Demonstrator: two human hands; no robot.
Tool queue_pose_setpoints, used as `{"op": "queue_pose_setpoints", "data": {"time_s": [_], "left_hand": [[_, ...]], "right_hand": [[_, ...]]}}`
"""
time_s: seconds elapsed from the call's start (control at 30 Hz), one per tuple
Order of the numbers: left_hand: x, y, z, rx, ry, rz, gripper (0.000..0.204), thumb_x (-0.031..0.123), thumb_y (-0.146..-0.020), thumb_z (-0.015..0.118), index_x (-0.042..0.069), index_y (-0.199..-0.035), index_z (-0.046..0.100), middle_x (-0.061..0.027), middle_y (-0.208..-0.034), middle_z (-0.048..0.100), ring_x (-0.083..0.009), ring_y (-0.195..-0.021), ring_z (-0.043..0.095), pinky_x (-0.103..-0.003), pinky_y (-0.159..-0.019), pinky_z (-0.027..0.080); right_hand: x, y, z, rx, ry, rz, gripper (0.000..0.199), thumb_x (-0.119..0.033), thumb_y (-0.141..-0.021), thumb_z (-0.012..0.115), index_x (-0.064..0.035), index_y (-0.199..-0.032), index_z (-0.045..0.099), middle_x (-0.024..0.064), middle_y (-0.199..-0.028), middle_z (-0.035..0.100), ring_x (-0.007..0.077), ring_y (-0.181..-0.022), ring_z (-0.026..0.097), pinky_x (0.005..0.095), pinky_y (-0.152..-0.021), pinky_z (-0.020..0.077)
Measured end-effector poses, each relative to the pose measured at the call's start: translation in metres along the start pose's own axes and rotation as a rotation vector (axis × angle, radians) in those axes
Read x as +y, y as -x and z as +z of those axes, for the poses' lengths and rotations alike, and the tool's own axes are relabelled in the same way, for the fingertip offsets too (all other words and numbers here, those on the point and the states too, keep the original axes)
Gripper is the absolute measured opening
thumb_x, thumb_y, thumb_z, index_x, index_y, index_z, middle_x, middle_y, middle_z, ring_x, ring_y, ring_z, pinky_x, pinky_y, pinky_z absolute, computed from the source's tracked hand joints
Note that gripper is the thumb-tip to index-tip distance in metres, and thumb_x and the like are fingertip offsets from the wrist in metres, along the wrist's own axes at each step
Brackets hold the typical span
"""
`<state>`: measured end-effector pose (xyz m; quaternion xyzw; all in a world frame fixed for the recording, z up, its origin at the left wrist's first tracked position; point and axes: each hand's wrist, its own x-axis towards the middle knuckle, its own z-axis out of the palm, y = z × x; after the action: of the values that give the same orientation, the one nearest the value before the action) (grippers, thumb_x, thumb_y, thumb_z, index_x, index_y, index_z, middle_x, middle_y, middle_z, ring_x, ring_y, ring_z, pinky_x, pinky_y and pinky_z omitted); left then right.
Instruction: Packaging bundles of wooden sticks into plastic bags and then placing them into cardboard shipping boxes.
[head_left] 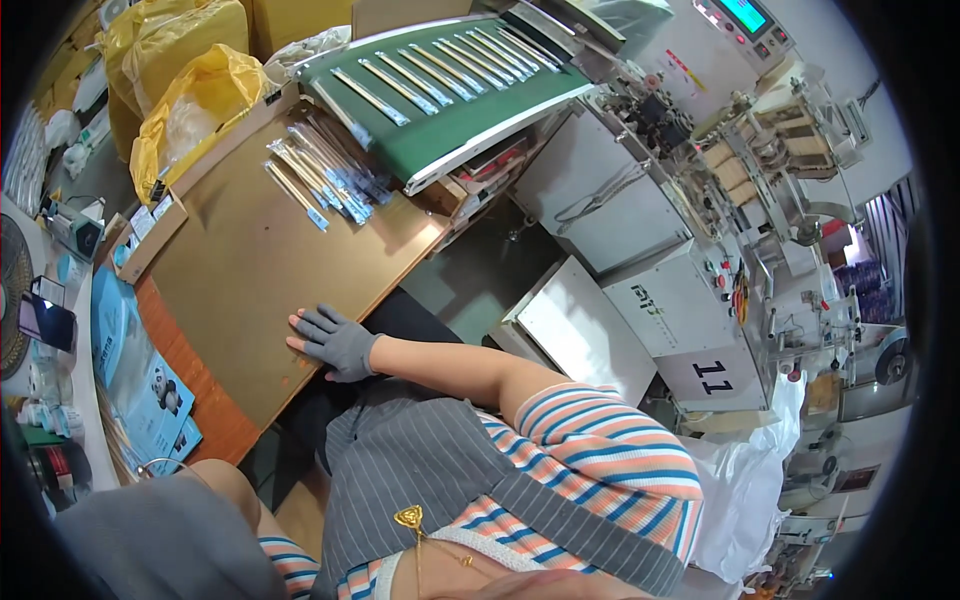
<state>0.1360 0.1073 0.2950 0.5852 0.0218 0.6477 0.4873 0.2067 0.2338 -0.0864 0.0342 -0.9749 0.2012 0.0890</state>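
My right hand [338, 343], in a grey glove with bare fingertips, lies flat on the front edge of the brown table [250, 320], fingers spread and nothing in it. Large and close at the lower left is my left hand [165, 545], also in grey; its fingers cannot be made out. Farther up the table lies a loose pile of thin tan sticks in clear wrappers with blue ends [325, 170], resembling packed chopsticks. More such wrapped sticks [430, 80] lie spaced in a row on the green conveyor belt [400, 145].
Machinery [680, 300] with white cabinets stands on the right. Yellow bags [200, 110] are beyond the table's far left edge. Blue printed plastic bags [150, 375] and a phone [47, 322] lie at the left. A small cardboard tray [150, 235] sits on the table's left edge.
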Motion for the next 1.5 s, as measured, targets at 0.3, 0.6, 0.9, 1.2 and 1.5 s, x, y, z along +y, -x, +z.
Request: {"op": "queue_pose_setpoints", "data": {"time_s": [0.3,0.6,0.9,1.2,1.5], "left_hand": [[0.015,0.032,-0.022,-0.239,-0.060,-0.047,0.015,0.024,-0.086,0.060,0.011,-0.084,0.068,-0.0059,-0.068,0.059,-0.0161,-0.051,0.052,-0.028,-0.043,0.040],[-0.012,0.101,-0.024,-0.596,-0.213,-0.249,0.021,0.023,-0.085,0.062,0.004,-0.094,0.061,-0.0123,-0.075,0.062,-0.0275,-0.063,0.060,-0.037,-0.055,0.048],[-0.087,0.182,-0.129,1.068,-1.457,-0.840,0.037,0.026,-0.085,0.061,0.000,-0.111,0.057,-0.0094,-0.082,0.062,-0.0159,-0.075,0.060,-0.026,-0.067,0.047],[-0.164,0.267,-0.267,0.988,-2.169,-0.803,0.058,0.042,-0.086,0.056,-0.001,-0.124,0.048,-0.0232,-0.128,0.047,-0.0363,-0.119,0.044,-0.043,-0.101,0.033],[-0.192,0.246,-0.335,0.772,-2.114,-0.601,0.050,0.036,-0.089,0.049,-0.005,-0.117,0.051,-0.0243,-0.124,0.050,-0.0365,-0.116,0.046,-0.043,-0.101,0.031]], "right_hand": [[-0.001,0.000,-0.006,-0.012,0.026,0.030,0.094,-0.027,-0.061,0.073,-0.0101,-0.141,0.026,0.0194,-0.148,0.018,0.0352,-0.138,0.015,0.0516,-0.110,0.0106],[-0.008,-0.005,0.004,-0.042,-0.020,-0.008,0.091,-0.026,-0.063,0.069,-0.0118,-0.141,0.025,0.0197,-0.148,0.018,0.0360,-0.138,0.015,0.0515,-0.110,0.0117],[0.064,-0.087,-0.075,0.266,-0.028,0.374,0.087,-0.050,-0.076,0.064,0.0008,-0.137,0.027,0.0257,-0.133,0.038,0.0406,-0.123,0.037,0.0438,-0.102,0.0321],[0.197,-0.145,-0.159,0.177,-0.245,0.777,0.088,-0.051,-0.057,0.073,-0.0012,-0.125,0.050,0.0249,-0.123,0.051,0.0367,-0.112,0.052,0.0375,-0.099,0.0379],[0.173,-0.154,-0.071,0.483,-0.810,0.749,0.054,-0.039,-0.073,0.067,-0.0013,-0.110,0.056,0.0162,-0.097,0.063,0.0252,-0.092,0.061,0.0348,-0.081,0.0466]]}}
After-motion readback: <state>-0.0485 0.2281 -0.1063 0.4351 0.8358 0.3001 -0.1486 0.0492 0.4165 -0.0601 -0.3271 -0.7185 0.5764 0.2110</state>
